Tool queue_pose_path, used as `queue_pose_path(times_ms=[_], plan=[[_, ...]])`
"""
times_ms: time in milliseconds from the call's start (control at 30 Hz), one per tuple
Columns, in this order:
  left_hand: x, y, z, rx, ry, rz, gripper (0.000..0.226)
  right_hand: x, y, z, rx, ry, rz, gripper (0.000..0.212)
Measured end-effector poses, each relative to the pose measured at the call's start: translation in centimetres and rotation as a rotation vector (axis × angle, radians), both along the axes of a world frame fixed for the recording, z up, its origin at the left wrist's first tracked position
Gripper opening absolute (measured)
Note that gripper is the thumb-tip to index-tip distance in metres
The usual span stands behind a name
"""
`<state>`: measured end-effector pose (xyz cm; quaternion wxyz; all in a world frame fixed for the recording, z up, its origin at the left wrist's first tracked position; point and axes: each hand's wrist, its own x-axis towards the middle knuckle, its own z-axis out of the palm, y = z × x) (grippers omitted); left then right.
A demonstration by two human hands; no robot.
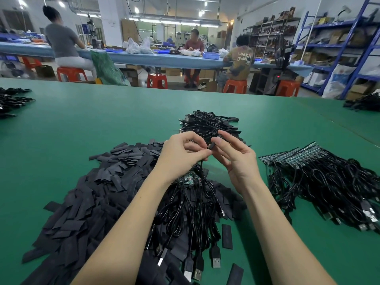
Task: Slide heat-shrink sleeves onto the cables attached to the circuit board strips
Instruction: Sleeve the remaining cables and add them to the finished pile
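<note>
While the left hand (181, 155) pinches the cable (202, 164), the right hand (232, 155) pinches the sleeve (213, 141) — just above.

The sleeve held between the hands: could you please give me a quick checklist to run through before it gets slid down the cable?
1. Sleeve gripped: ok, right hand pinches it between thumb and fingers.
2. Cable held: ok, left hand pinches it right beside the sleeve.
3. Cable end inside the sleeve mouth: cannot tell, fingers hide the joint.
4. Cable leads to a circuit board strip: ok, it hangs down toward the strip under the left wrist.
5. Spare sleeves at hand: ok, sleeve pile lies to the left.
6. Sleeve mouth open, not flattened: cannot tell.
</note>
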<state>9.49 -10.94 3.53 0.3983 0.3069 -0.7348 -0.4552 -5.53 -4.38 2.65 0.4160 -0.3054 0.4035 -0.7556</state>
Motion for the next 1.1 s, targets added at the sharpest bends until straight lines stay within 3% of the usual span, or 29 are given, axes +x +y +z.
queue_pose_path(times_ms=[233, 367, 567, 833, 1100], plan=[[0.0, 0.0, 0.0, -0.017, -0.024, 0.015, 0.015, 0.1, -0.1, 0.0, 0.005, -0.041, 0.04, 0.035], [-0.1, -0.1, 0.0, -0.021, -0.029, 0.034, 0.016, -0.3, -0.4, -0.5, 0.064, 0.016, 0.061, 0.052], [0.1, -0.7, -0.4, -0.017, -0.086, 0.083, 0.014, -1.9, -0.4, -1.6, 0.254, 0.038, -0.161, 0.014], [-0.2, -0.6, -0.3, -0.048, -0.362, 0.052, 0.019, -2.3, -0.5, -2.9, 0.342, 0.274, -0.213, 0.015], [-2.5, -1.5, 3.3, -0.237, -0.342, 0.095, 0.015, -1.9, -1.1, -3.5, 0.334, 0.385, -0.254, 0.02]])
